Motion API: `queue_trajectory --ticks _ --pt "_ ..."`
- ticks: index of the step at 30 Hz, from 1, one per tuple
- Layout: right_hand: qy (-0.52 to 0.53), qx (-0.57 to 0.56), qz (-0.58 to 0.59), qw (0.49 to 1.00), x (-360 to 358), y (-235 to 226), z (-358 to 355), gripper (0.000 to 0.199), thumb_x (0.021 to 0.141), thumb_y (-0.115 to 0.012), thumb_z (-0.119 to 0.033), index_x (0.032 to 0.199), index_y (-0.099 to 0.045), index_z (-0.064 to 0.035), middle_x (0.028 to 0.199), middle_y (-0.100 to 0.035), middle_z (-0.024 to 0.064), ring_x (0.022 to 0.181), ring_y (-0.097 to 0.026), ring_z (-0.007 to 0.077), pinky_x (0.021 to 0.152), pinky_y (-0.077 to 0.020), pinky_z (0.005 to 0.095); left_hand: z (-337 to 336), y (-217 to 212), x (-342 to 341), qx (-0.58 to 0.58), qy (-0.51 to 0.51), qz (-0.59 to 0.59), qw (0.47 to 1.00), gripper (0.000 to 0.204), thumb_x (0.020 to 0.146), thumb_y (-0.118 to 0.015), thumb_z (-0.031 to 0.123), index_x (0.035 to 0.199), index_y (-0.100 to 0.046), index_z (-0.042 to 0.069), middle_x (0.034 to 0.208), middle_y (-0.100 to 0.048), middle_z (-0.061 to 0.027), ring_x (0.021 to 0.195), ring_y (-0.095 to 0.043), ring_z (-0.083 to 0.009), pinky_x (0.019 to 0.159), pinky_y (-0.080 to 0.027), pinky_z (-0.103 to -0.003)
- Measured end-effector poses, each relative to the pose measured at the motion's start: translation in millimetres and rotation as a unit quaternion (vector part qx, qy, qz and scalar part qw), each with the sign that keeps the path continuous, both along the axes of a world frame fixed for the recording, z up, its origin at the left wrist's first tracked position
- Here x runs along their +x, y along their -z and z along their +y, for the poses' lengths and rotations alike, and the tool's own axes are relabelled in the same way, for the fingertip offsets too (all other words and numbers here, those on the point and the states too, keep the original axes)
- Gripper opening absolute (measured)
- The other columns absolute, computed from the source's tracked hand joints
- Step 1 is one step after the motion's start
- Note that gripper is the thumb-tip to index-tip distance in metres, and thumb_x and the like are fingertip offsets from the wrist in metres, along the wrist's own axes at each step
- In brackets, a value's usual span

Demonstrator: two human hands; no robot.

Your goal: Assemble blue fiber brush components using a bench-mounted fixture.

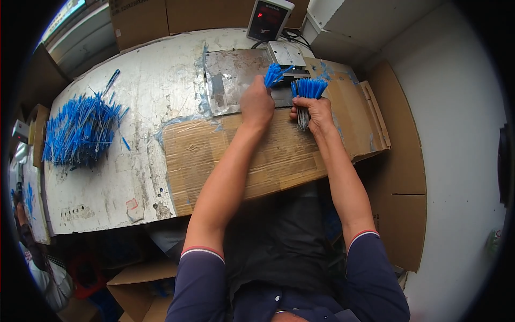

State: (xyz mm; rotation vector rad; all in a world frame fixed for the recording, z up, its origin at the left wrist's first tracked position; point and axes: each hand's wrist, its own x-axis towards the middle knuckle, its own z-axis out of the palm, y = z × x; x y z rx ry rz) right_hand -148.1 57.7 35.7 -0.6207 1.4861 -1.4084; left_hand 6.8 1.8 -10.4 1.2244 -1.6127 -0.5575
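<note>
Near the metal machine, my left hand point(257, 103) is closed round a small bunch of blue-ended wire pieces point(274, 75), their blue ends fanning out above the fist. Just to its right, my right hand point(318, 111) grips a thicker bundle of the same pieces point(309, 87). Blue ends point away from me in that bundle, and the thin metal wires hang below the fingers. A large loose heap of blue-ended wire pieces point(83, 131) lies on the left of the white table point(142, 80).
Brown cardboard point(214, 158) covers the table's front under my forearms. Behind my hands sit a metal plate point(230, 67), a metal block point(286, 53) and a counter with a red display point(269, 20). A pen-like item point(111, 80) lies by the heap. Cardboard point(397, 134) lines the right wall.
</note>
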Motion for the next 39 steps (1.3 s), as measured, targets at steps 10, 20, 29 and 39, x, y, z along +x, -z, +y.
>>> queue_trajectory --ticks 10,20,29,39 --pt "-0.087 -0.009 0.012 0.996 18 -1 9 0.016 0.08 -0.074 0.001 0.092 -0.065 0.0047 0.077 -0.067 0.0117 0.063 -0.069 0.0229 0.055 -0.0614 0.0367 6 -2 -7 0.024 0.09 0.09 0.992 0.016 0.092 -0.065 0.012 0.107 -0.061 0.01 0.087 -0.071 -0.0182 0.083 -0.07 -0.0394 0.069 -0.052 -0.047" --pt "-0.071 -0.049 -0.076 0.993 18 8 16 0.024 0.078 -0.071 0.006 0.101 -0.064 0.0014 0.086 -0.07 0.0138 0.065 -0.071 0.0234 0.051 -0.0611 0.037 10 -8 -9 0.058 0.117 0.172 0.976 0.014 0.094 -0.066 0.011 0.108 -0.065 0.008 0.084 -0.072 -0.014 0.078 -0.072 -0.0311 0.068 -0.054 -0.04" --pt "-0.009 -0.022 0.079 0.997 22 -5 15 0.009 0.075 -0.07 0.007 0.082 -0.064 0.005 0.072 -0.067 0.0131 0.055 -0.068 0.0212 0.049 -0.0591 0.0336 -2 10 -12 -0.055 0.044 0.123 0.99 0.01 0.097 -0.064 0.013 0.103 -0.064 0.005 0.082 -0.073 -0.0106 0.07 -0.071 -0.0251 0.065 -0.053 -0.038" --pt "0.08 -0.003 0.108 0.991 13 4 -12 0.008 0.073 -0.066 0.013 0.07 -0.06 0.0075 0.066 -0.065 0.0148 0.051 -0.065 0.0224 0.041 -0.0551 0.0336 -4 4 -8 0.043 0.021 0.176 0.983 0.013 0.096 -0.059 0.014 0.107 -0.061 0.008 0.086 -0.073 -0.0141 0.082 -0.069 -0.0413 0.07 -0.051 -0.05"
